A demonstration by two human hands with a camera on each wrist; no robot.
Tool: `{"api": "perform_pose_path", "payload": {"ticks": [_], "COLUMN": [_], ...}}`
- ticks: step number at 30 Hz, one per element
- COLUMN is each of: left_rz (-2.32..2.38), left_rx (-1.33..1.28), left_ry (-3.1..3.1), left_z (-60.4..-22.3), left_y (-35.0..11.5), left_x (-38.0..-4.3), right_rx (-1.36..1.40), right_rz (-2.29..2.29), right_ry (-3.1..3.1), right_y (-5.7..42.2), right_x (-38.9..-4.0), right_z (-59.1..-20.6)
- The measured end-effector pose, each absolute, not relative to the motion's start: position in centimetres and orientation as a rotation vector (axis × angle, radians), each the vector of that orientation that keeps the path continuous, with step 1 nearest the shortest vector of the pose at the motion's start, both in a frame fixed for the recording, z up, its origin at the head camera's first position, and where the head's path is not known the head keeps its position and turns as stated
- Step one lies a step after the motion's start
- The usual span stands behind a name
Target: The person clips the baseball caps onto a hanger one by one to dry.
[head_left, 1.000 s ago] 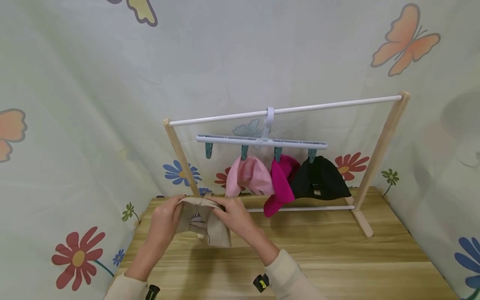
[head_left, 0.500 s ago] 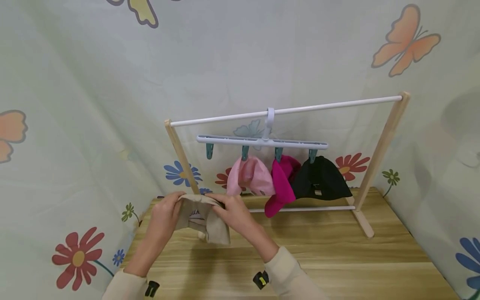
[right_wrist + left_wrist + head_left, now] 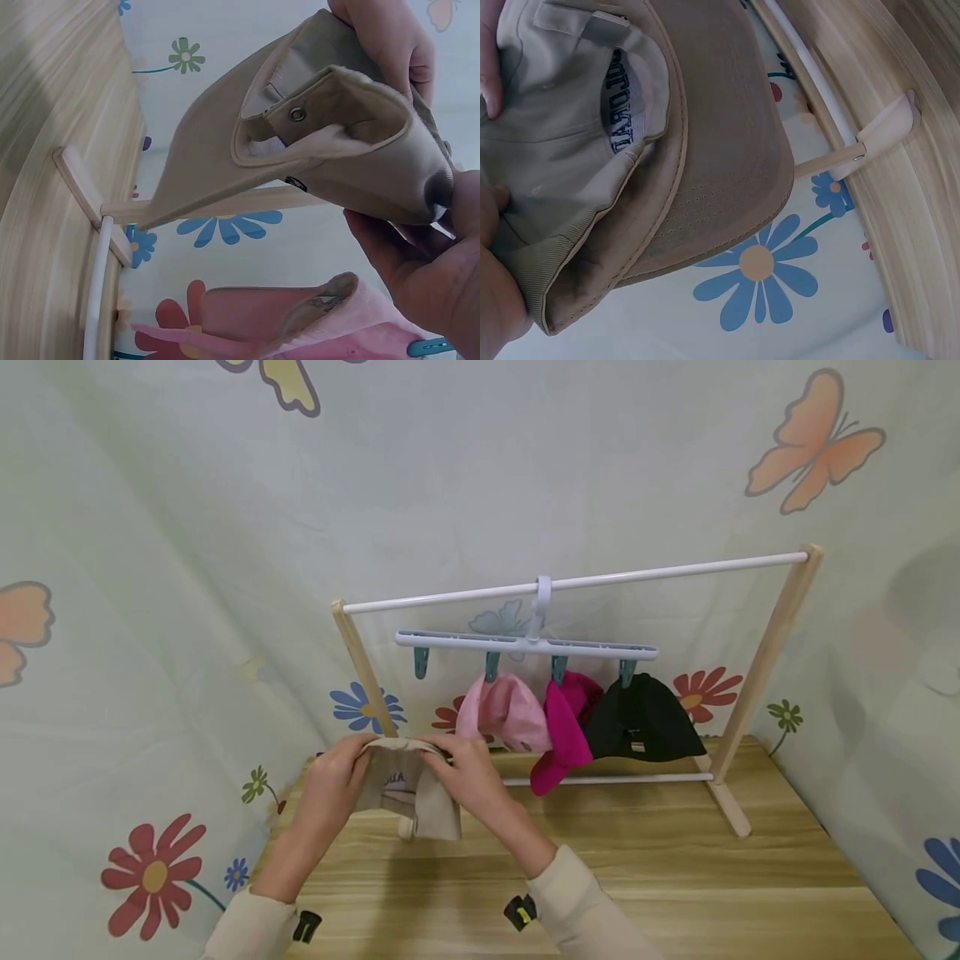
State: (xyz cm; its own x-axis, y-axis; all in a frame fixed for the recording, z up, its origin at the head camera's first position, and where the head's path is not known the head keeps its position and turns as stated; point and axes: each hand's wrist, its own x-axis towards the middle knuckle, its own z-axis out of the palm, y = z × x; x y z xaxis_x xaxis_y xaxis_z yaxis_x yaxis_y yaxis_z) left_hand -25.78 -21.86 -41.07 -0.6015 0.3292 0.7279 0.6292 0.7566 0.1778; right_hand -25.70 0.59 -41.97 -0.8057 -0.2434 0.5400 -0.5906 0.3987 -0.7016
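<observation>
A beige baseball cap (image 3: pixel 437 806) with dark lettering hangs between both hands, in front of the rack's left post. My left hand (image 3: pixel 335 777) grips its left upper edge, thumb and fingers on the fabric. On the other side, my right hand (image 3: pixel 467 770) pinches the cap's crown. In the right wrist view the brim of the cap (image 3: pixel 217 127) points down toward the table, and a snap shows on its back strap. Above and behind it is a teal clip (image 3: pixel 421 662) with nothing in it, at the left end of the pale hanger bar (image 3: pixel 465 641).
Other clips on the hanger hold a light pink cap (image 3: pixel 510 718), a magenta cap (image 3: pixel 564 739) and a black cap (image 3: pixel 637 722). The hanger hooks over the white rod (image 3: pixel 660 575) of a wooden rack (image 3: pixel 765 668). This stands on a wood-grain table (image 3: pixel 637 877) before a flowered cloth.
Both hands have lifted the beige cap slightly, closer to the left clip. The hanging caps keep their places; the head view has shifted very little.
</observation>
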Motion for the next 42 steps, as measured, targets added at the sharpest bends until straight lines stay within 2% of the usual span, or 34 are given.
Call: {"api": "perform_pose_path", "payload": {"ticks": [21, 42], "left_rz": [-0.513, -0.508], "left_rx": [-0.888, -0.848], "left_ry": [-2.099, -2.143], "left_z": [-40.3, -38.8], "left_y": [-22.0, -22.5], "left_x": [-27.0, -28.1], "right_rx": [0.617, 0.586], "right_rz": [1.333, 1.437], "right_ry": [-2.305, -2.33], "right_y": [0.4, -0.1], "right_x": [-26.3, -27.1], "right_z": [-41.0, -39.7]}}
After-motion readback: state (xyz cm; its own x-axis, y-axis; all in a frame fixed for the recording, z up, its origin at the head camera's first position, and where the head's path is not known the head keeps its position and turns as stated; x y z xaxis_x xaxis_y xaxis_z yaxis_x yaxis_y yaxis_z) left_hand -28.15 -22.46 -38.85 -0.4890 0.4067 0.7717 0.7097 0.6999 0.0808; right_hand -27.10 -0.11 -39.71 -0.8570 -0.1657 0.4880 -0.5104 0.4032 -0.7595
